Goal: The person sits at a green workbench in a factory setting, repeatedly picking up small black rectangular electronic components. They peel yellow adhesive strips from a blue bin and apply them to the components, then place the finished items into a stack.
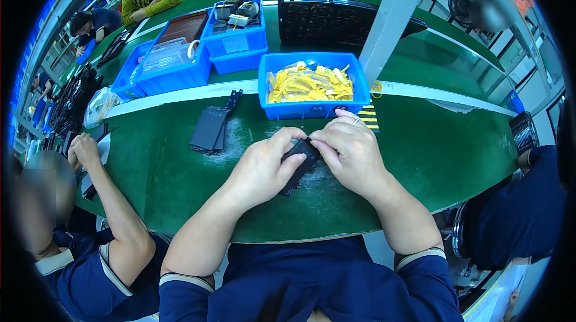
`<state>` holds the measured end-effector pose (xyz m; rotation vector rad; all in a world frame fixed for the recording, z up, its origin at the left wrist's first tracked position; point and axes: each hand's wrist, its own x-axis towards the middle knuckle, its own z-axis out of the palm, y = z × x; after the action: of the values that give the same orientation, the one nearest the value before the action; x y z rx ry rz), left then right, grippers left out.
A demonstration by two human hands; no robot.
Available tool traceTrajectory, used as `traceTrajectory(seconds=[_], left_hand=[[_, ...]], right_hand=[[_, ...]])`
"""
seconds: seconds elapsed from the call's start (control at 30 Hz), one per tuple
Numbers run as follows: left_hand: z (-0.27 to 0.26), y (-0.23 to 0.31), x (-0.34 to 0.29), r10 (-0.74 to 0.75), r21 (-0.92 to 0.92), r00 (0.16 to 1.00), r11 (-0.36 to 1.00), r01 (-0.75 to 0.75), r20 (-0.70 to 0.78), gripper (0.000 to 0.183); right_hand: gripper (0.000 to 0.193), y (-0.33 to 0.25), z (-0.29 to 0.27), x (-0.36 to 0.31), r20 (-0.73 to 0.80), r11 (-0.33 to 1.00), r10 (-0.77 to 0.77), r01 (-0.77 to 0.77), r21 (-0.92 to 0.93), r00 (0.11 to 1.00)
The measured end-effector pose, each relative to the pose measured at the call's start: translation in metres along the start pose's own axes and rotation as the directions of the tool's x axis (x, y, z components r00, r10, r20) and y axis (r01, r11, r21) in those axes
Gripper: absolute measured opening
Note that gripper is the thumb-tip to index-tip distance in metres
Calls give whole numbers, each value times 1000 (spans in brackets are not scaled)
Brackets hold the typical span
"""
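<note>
My left hand [264,163] is closed round a flat, black rectangular piece [303,160], with the thumb lying along its upper face. At the far end of this piece the fingertips of my right hand [350,153] are pinched together on its edge; whether something small is between them I cannot make out. Beneath my left hand, part of another dark piece [290,190] shows on the green table. To the left lies a loose pile of similar black flat pieces [209,129], slightly fanned. Just beyond my hands stands a blue bin [312,109] holding many yellow strips [309,84].
Further left are blue bins [174,76] with clear bags, brown sheets and small packs. A black tray [324,19] leans behind a grey post [396,19]. At my left a co-worker's hand [84,151] works over black strips. Another person [516,202] sits at right.
</note>
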<state>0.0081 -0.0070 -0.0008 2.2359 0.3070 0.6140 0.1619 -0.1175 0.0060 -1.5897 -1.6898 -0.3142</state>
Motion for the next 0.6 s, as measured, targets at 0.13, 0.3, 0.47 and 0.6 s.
traceTrajectory(seconds=[0.13, 0.3, 0.47, 0.6], left_hand=[[2, -3, -3, 2, -3, 1000, 1000, -2, -6, 35], [-1, -3, -5, -102, -69, 994, 992, 104, 27, 33], [5, -1, -2, -156, -126, 988, 980, 157, 13, 31], [3, -1, 0, -220, -228, 975, 948, 224, 40, 29]], right_hand=[[7, -6, 6, 0, -2, 998, 16, -16, -56, 1000], [10, -21, 10, -1, -19, 966, -46, 39, -255, 999], [19, -21, 7, -3, 78, 924, -137, 156, -350, 987], [19, -19, 5, -3, 92, 944, -120, 142, -297, 989]])
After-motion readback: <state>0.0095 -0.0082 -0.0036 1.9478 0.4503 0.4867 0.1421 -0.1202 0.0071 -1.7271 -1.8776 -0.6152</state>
